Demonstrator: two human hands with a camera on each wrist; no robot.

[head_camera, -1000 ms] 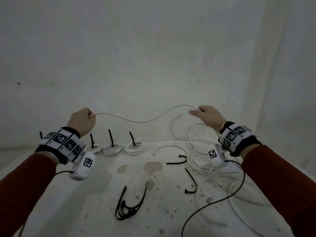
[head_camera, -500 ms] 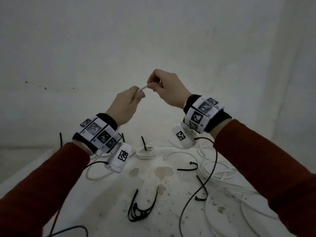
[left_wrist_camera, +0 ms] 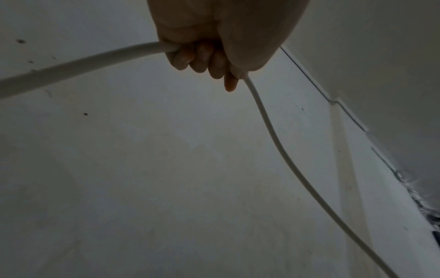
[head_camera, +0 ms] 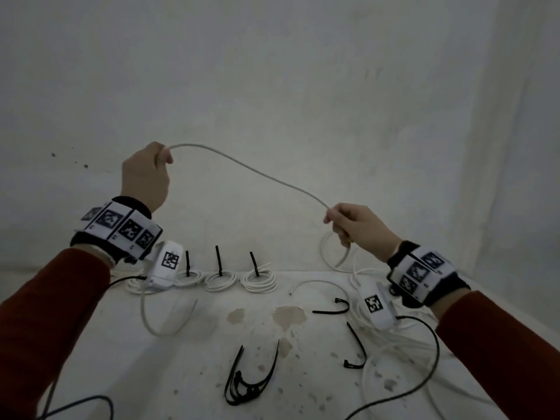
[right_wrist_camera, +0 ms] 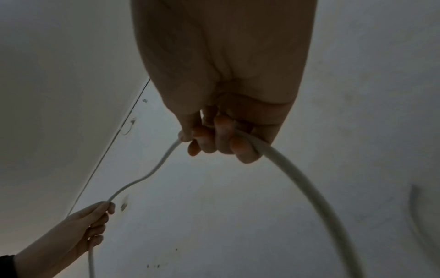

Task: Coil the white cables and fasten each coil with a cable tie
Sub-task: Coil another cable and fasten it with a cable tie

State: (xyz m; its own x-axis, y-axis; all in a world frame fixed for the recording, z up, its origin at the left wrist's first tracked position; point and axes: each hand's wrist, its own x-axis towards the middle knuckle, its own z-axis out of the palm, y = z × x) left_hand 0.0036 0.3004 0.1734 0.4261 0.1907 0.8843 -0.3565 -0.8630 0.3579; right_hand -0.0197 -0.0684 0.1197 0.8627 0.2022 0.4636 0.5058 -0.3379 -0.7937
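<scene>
Both hands gripped one white cable (head_camera: 248,168) in closed fists above the table (head_camera: 188,359), left hand (head_camera: 145,177) raised, right hand (head_camera: 357,225) lower, likely stretching a span to form the next loop.

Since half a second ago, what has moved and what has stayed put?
The left hand and right hand, then close together, have drawn apart; the right has dropped lower. Both still grip the white cable, now spanning between them. The tied coils and loose black ties lie unchanged.
</scene>
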